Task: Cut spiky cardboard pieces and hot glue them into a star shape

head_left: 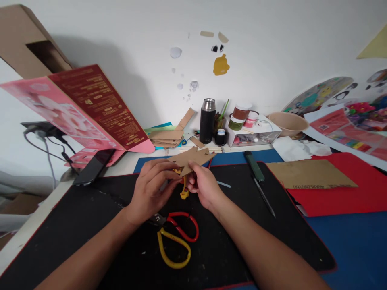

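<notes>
Between my two hands is a brown cardboard cutout [191, 157] with pointed edges, raised above the black mat [229, 245]. My left hand [154, 183] is closed on its left side, fingers bent over the edge. My right hand [202, 183] pinches the lower right part, thumb on top. Just below and behind the hands shows a yellow tool [184, 192], partly hidden; it looks like a utility knife, and I cannot tell whether it touches a hand. Scissors [178, 239] with one red and one yellow handle lie on the mat nearer me, blades partly hidden by my left hand.
A green utility knife [254, 166] and a pen [264, 197] lie to the right, beside a cardboard sheet [311, 174] on red paper [347, 201]. At the back stand a black thermos [207, 123] and paint jars [238, 114]. A phone [94, 167] leans at left.
</notes>
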A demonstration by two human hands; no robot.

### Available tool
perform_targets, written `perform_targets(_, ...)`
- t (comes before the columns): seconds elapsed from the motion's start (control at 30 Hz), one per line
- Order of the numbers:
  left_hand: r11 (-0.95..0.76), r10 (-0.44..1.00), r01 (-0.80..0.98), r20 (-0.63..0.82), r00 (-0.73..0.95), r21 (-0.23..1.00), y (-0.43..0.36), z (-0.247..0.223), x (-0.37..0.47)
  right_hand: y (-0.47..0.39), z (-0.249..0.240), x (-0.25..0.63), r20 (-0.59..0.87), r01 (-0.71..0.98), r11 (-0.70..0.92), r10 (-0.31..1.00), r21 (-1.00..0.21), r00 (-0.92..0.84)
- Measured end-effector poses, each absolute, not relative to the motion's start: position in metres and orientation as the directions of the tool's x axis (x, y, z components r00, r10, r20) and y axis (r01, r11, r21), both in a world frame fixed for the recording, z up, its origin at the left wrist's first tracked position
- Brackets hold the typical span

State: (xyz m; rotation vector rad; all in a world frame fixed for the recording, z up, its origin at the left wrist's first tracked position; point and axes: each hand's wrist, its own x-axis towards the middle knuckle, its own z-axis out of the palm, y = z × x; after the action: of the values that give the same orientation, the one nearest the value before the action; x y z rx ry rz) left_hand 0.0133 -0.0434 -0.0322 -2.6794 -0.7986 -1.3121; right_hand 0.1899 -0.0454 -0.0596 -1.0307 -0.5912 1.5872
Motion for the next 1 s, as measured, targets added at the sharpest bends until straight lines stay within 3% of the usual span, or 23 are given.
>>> perform_targets(1.0,-0.866,0.422,0.468,0.762,0.492,0.177,-0.0425,-0.0255,0.0135,-0.0436,-0.0599,0.1918,-0.302,-0.534,-0.272,0.953,-0.8,-0.032)
